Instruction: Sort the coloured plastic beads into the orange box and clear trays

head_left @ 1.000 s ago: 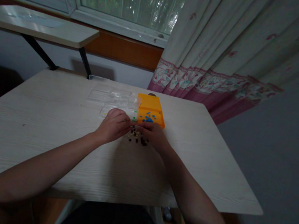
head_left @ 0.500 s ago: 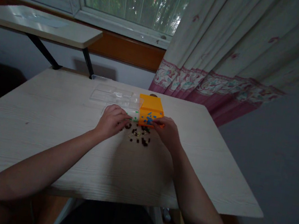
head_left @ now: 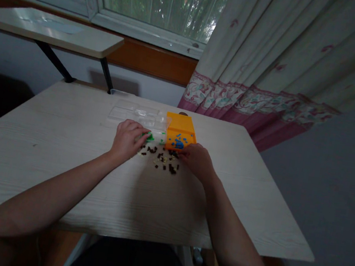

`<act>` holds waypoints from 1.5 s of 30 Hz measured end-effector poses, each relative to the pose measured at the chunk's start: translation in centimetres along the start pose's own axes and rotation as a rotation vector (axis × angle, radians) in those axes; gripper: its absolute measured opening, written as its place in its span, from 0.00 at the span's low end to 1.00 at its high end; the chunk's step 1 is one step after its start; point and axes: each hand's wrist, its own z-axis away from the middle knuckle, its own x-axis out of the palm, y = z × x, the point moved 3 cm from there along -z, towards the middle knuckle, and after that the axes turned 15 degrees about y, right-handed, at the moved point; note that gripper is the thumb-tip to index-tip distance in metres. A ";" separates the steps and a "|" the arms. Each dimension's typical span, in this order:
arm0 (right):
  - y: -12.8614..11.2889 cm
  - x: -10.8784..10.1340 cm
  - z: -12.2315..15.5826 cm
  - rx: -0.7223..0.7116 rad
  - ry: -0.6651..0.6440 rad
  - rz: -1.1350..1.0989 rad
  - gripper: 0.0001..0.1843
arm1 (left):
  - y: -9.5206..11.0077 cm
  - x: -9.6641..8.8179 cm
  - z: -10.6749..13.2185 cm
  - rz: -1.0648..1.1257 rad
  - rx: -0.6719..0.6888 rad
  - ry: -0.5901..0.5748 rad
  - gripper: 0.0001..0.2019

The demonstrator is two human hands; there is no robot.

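Observation:
My left hand point(head_left: 126, 140) is over the near part of a clear plastic box point(head_left: 160, 136), its fingers drawn together beside small green pieces point(head_left: 151, 137). What they hold, if anything, is too small to make out. My right hand point(head_left: 198, 157) has its fingertips pinched at the right edge of a loose scatter of small dark brown pieces point(head_left: 171, 168) and cream pieces point(head_left: 162, 159) on the table. Anything in that pinch is hidden. Just behind it stands an open orange box point(head_left: 180, 122) with small blue pieces point(head_left: 179, 144) in its near half.
A clear lidded plastic case point(head_left: 127, 115) lies behind my left hand on the pale wooden table point(head_left: 90, 191). A raised shelf point(head_left: 78, 40) on black legs stands at the back left. A patterned curtain point(head_left: 236, 88) hangs behind the table's right side.
My left hand has drawn slightly left, showing more green pieces. My right hand has moved down from the blue pieces to the near edge of the orange box, by the brown pieces.

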 end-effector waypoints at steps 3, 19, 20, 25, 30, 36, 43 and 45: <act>-0.4 -0.1 0.1 -0.036 -0.025 0.063 0.10 | 0.0 0.1 0.0 -0.020 -0.031 -0.050 0.10; -0.1 -0.4 -0.1 0.076 0.068 -0.071 0.09 | -0.2 0.5 0.1 -0.013 0.000 -0.065 0.10; -0.2 -0.4 -0.1 0.089 0.081 -0.137 0.08 | 0.1 0.5 0.1 0.011 0.026 -0.080 0.11; -1.1 0.0 -0.1 0.180 0.018 -0.507 0.05 | 2.1 1.0 0.6 0.184 0.253 -0.276 0.13; -1.8 0.8 0.1 0.220 -0.069 -0.717 0.06 | 3.4 1.3 1.3 0.241 0.387 -0.354 0.15; -2.5 1.4 0.3 0.225 -0.121 -0.845 0.08 | 3.2 1.5 1.4 0.227 0.417 -0.283 0.13; -2.9 1.0 0.3 0.193 -0.101 -0.770 0.10 | 3.0 1.0 1.1 0.179 0.422 -0.256 0.10; -2.1 0.6 0.1 0.198 0.003 -0.647 0.10 | 2.6 0.7 0.7 0.140 0.351 -0.234 0.09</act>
